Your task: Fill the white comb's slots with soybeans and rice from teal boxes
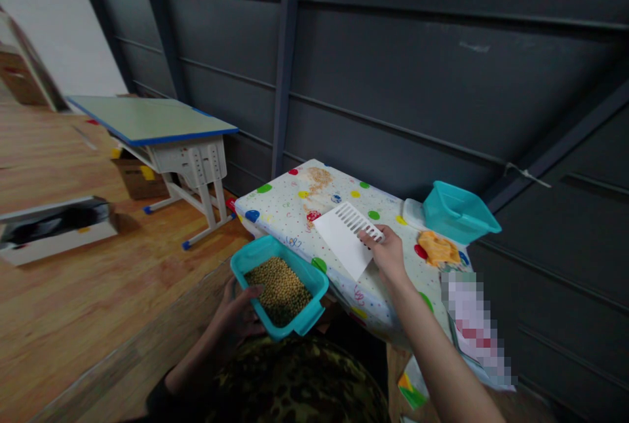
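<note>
My left hand (240, 313) grips the near left side of a teal plastic basin (319, 282), its thumb over the rim. Inside lie yellowish beans (280, 279), with darker green ones at the near end. The basin is held by the table's front edge, in front of my body. My right hand (390, 254) is closed on the right edge of a flat white slotted plate (343, 243), thumb on top near the row of slots. The plate is over the table, just right of the basin. Beyond it, a patch of small tan grains (319, 179) is scattered on the tablecloth.
The table has a dotted white tablecloth (275, 203). At its right stand another teal basin (459, 210), a white lid-like piece (414, 212) and a crumpled orange cloth (439, 248). A desk (162, 118) and an open white box (59, 233) are to the left. A dark wall (393, 82) rises behind.
</note>
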The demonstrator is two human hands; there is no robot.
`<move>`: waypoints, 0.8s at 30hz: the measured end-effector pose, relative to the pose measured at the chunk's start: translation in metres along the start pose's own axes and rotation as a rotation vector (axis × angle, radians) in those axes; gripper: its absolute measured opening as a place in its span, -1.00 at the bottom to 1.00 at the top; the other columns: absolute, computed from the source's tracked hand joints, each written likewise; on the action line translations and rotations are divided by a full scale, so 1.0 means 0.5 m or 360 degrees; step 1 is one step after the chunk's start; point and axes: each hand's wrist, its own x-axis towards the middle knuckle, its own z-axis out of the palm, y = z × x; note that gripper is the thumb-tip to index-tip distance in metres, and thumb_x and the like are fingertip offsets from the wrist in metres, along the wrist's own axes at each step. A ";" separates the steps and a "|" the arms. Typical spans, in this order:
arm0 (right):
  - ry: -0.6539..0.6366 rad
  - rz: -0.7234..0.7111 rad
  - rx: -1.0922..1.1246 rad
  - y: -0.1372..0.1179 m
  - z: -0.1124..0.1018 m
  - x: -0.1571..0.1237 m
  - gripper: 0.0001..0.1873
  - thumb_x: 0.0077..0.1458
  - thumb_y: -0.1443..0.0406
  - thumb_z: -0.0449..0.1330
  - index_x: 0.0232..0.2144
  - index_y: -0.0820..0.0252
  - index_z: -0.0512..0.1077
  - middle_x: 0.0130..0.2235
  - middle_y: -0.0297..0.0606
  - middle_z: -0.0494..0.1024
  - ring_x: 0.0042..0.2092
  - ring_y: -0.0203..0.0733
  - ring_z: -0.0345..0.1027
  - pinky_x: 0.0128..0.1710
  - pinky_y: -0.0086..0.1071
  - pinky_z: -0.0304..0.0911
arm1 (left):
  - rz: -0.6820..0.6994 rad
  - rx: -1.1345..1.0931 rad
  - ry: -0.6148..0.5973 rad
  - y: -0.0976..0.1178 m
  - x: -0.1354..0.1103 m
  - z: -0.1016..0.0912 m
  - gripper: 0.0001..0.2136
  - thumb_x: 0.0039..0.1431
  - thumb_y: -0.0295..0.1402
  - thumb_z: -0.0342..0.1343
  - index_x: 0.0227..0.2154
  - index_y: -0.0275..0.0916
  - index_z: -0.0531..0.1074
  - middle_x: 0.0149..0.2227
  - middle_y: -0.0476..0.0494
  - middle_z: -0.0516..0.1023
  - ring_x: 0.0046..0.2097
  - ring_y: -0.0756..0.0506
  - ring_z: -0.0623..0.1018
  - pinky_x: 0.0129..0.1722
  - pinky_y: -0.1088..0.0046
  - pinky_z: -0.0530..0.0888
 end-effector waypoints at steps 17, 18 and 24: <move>-0.0046 0.0094 0.0160 -0.007 0.000 -0.044 -0.46 -0.32 -0.09 0.58 -0.41 0.09 0.54 -0.45 -0.27 0.62 -0.38 -0.07 0.39 -0.33 -0.24 0.27 | -0.0008 0.0003 0.0060 0.007 0.000 -0.001 0.06 -0.06 -0.21 0.59 0.45 0.03 0.10 -0.41 0.08 0.52 -0.53 -0.13 0.56 -0.44 0.25 0.64; -0.0034 0.0106 0.0166 -0.007 0.000 -0.048 -0.46 -0.32 -0.09 0.58 -0.41 0.09 0.54 -0.46 -0.27 0.62 -0.39 -0.06 0.40 -0.34 -0.24 0.27 | -0.0005 0.0001 0.0048 0.006 0.001 -0.003 0.07 -0.04 -0.20 0.58 0.47 0.02 0.08 -0.41 0.07 0.53 -0.53 -0.14 0.57 -0.44 0.25 0.64; -0.0036 0.0163 0.0166 -0.013 0.010 -0.079 -0.50 -0.28 -0.06 0.54 -0.38 0.09 0.55 -0.45 -0.26 0.63 -0.39 -0.05 0.40 -0.35 -0.24 0.26 | 0.0009 -0.0014 0.0025 -0.001 0.005 -0.005 0.02 0.01 -0.20 0.54 0.47 0.02 0.10 -0.30 -0.01 0.56 -0.51 -0.14 0.59 -0.43 0.23 0.64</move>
